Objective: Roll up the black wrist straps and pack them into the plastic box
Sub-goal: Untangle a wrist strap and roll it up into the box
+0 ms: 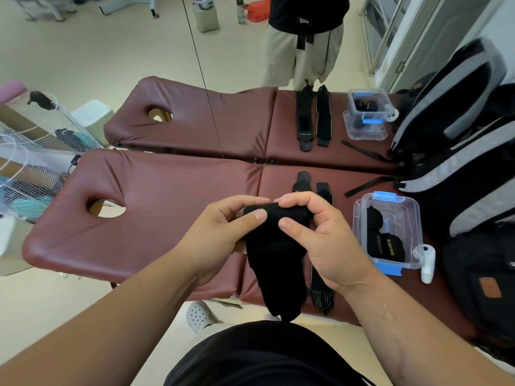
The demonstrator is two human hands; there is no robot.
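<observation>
- Left hand (pixel 223 232) and right hand (pixel 317 235) are raised close together above the padded table (pixel 167 213), forearms angling in from both lower corners.
- Both hands pinch the top of one black wrist strap (pixel 267 260). Thumbs press the near face and fingers curl over the far edge.
- The top end of that strap is partly rolled into a short tube between the two hands. The rest hangs loose down toward the person's waist, off the table.
- Right-hand fingers are bent tight over the roll; left-hand fingers are curled round the strap's left edge.
- A second strap (pixel 320 288) lies flat on the table under the right wrist, and a third strap (pixel 301 182) shows partly beyond the hands.
- The plastic box (pixel 359 215) sits open on the table, just right of the right hand, with rolled straps (pixel 388 246) inside.
- A white gadget (pixel 427 260) touches the box's near right corner.
- A grey and black backpack (pixel 459 190) lies on the table's right end.
</observation>
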